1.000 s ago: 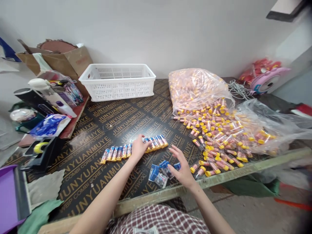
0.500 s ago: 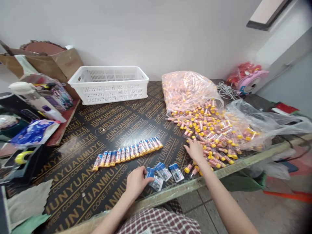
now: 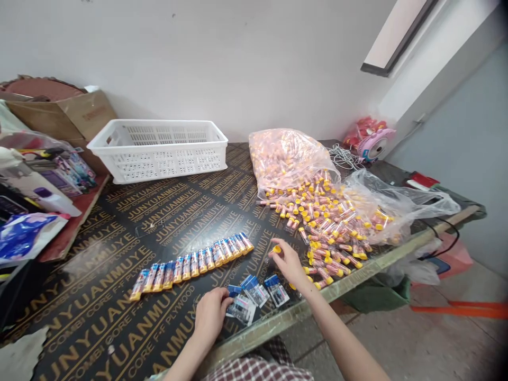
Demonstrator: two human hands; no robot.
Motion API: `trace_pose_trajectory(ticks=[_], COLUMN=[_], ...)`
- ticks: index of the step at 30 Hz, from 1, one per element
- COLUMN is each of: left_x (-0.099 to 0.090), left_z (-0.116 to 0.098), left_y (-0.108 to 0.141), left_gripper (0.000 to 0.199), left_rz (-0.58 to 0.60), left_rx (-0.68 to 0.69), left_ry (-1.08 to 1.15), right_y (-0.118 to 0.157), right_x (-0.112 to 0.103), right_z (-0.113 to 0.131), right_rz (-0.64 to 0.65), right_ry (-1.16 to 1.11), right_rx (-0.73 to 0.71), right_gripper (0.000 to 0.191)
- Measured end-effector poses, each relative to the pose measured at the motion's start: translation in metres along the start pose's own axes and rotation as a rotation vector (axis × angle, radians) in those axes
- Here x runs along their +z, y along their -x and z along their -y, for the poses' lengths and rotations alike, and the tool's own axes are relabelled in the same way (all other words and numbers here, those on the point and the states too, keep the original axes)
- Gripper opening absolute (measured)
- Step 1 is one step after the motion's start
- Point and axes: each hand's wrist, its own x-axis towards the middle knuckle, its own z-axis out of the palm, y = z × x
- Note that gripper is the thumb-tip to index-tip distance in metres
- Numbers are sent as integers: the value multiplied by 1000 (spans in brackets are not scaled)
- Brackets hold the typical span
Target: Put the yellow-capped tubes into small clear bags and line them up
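Observation:
My left hand (image 3: 211, 313) rests at the table's front, its thumb and fingers pinched at the left edge of a small clear packet with a blue top (image 3: 241, 308). Two more packets of that kind, one in the middle (image 3: 256, 292) and one at the right (image 3: 277, 291), lie beside it. Above them my right hand (image 3: 289, 263) is closed on a small tube with a yellow cap (image 3: 277, 248); most of the tube is hidden by the fingers. To the right spreads a heap of loose yellow-capped pink tubes (image 3: 325, 227). A slanted row of blue-and-yellow wrapped tubes (image 3: 192, 264) lies left of my hands.
A white plastic crate (image 3: 166, 161) stands at the back. A clear bag of tubes (image 3: 288, 156) spills onto the dark printed table (image 3: 178, 211). An empty-looking plastic bag (image 3: 413, 196), white cord (image 3: 344, 157) and a pink fan (image 3: 377, 145) are at right; a cardboard box (image 3: 75, 116) is left.
My right hand has drawn back left from the heap with a yellow-capped tube in it. My left hand stays at the packets. The camera view has shifted.

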Motion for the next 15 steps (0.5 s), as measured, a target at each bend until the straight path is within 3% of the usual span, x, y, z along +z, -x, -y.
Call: trace_pose_trajectory(ticks=[4,7,11,15], left_x=[2,0,-9,-12], left_z=[2,2,1,1], left_y=[2,3,1,-1], left_gripper=[3,11,16,24], left_rz=[-61,-116,-85,4], left_rx=[-5,40,4,-88], left_ry=[16,76,162,-33], right_y=[19,31,39,42], right_x=[13,18,23,27], right_z=[30,45,55,56], right_rz=[89,106,116,120], right_ry=[-188,-264,-396,-431], right_rx=[-22,-21,8,32], right_gripper=[15,13,14,15])
